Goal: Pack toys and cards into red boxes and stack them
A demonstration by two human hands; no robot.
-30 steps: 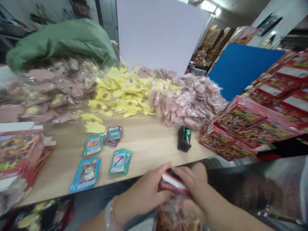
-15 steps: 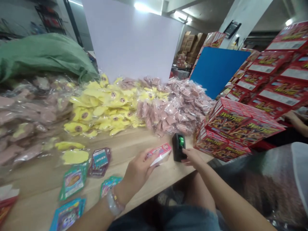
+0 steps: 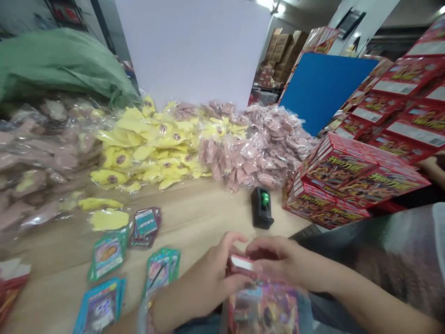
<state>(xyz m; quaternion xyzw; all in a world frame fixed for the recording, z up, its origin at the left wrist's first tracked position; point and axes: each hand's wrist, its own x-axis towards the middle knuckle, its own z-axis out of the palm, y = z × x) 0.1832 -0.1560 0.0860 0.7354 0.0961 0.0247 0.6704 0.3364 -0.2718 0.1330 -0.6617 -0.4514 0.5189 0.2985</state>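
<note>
Both hands meet at the table's near edge on a small red and white box [image 3: 241, 264]. My left hand [image 3: 212, 273] curls around its left side. From the right, my right hand [image 3: 278, 262] closes its fingers over the top of the box. Just below them sits a colourful pack [image 3: 266, 308], blurred, partly under my wrists. A black device with a green button [image 3: 262, 208] stands on the wooden table [image 3: 194, 218] just beyond my hands.
Stacks of green and blue cards [image 3: 106, 255] lie at the left front. Heaps of bagged yellow [image 3: 149, 148] and pink [image 3: 257, 148] items cover the back. Red boxes [image 3: 347, 181] are piled at the right, a green sack [image 3: 59, 65] at the back left.
My left hand pulled the red and white box back from above the table to the near edge. My right hand left the black device and closed on the box.
</note>
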